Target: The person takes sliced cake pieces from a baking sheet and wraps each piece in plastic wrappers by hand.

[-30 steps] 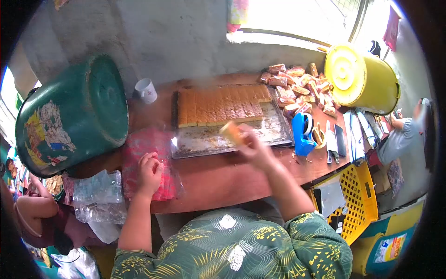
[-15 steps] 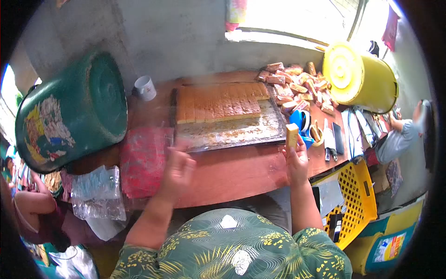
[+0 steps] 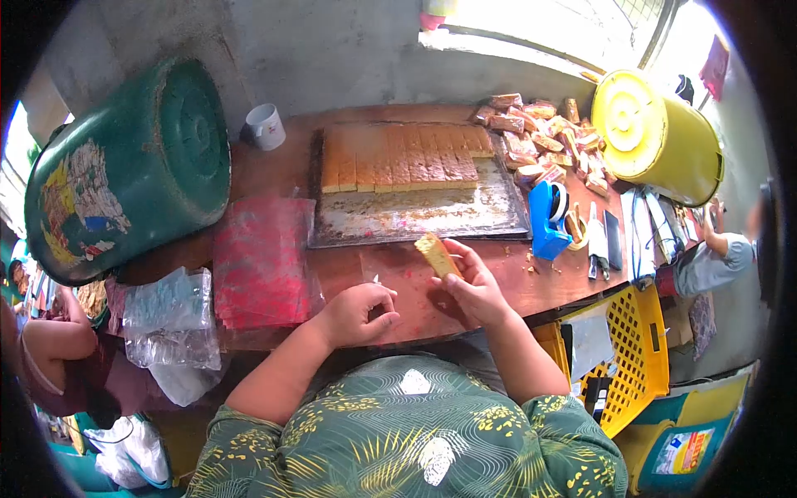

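Note:
My right hand grips a cut bar of sponge cake between thumb and fingers, tilted above the table's near edge. To its left, my left hand is closed, fingers curled in; a small pale bit shows at its fingertips, too small to name. Beyond both hands lies a dark baking tray with a slab of brown-topped cake cut into bars. The tray's near part is bare and stained. A stack of red-printed plastic sheets lies beside my left hand.
Wrapped cake bars are heaped behind a blue tape dispenser. A green barrel and white mug stand left; a yellow bucket lies right. A yellow crate sits low right. Other people are at both sides.
My right hand has brought the cake bar left and nearer to me, tilting it. My left hand has moved right and its fingers have curled closed. The view has shifted slightly.

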Demonstrator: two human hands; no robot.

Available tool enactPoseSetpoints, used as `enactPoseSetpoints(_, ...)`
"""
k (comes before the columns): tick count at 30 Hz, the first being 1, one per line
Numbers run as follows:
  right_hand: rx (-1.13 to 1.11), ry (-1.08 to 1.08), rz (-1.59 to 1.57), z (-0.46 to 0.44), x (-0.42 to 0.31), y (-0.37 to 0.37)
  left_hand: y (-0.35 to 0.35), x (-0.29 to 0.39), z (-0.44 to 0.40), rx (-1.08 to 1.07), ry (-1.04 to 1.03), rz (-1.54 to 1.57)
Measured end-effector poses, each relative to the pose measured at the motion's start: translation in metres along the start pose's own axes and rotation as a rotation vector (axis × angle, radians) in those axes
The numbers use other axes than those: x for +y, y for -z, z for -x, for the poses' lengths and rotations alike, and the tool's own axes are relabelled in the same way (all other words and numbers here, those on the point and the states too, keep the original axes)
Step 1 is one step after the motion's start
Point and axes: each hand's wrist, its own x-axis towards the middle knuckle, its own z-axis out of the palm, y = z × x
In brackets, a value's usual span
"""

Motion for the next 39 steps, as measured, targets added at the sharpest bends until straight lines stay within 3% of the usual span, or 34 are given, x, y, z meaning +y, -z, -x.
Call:
enactPoseSetpoints(4,0.060,-0.105,-0.101,-0.006,0.001,-0.010,0.001,-0.017,0.006,0.251,-0.063,-0.206)
enactPoseSetpoints(5,0.025,-0.113,0.007,-0.005,0.002,-0.010,0.002,-0.021,0.009,0.320,-0.055,-0.263)
enactPoseSetpoints(10,-0.117,-0.130,0.593,-0.017,-0.025,-0.029,0.006,-0.017,0.011,0.267,0.012,-0.302)
enactPoseSetpoints(14,-0.194,0.172,1.216,-0.040,-0.028,-0.029,0.006,-0.014,0.009,0.270,0.004,-0.325)
enactPoseSetpoints(21,-0.268,0.224,1.169,-0.042,-0.015,-0.009,0.005,-0.018,0.009,0.274,0.000,-0.271)
enactPoseSetpoints(26,-0.015,0.380,1.392,-0.010,-0.023,-0.027,0.018,-0.016,-0.005,0.314,0.074,-0.082)
enactPoseSetpoints(27,0.010,0.469,1.409,0.004,-0.017,-0.022,0.025,-0.022,-0.016,0.348,-0.003,-0.140)
enactPoseSetpoints(30,-0.233,0.429,1.402,0.048,-0.015,-0.035,0.039,-0.029,-0.059,0.396,-0.119,-0.387)
enactPoseSetpoints(33,-0.221,0.482,1.513,0.063,0.002,-0.031,0.034,-0.019,-0.092,0.317,-0.002,-0.591)
enactPoseSetpoints(36,-0.244,0.499,1.470,0.065,0.005,-0.025,0.029,-0.020,-0.103,0.101,0.069,-0.695)
enactPoseSetpoints(39,-0.284,0.510,1.399,0.062,-0.006,-0.021,0.028,-0.023,-0.105,0.134,-0.013,-0.731)
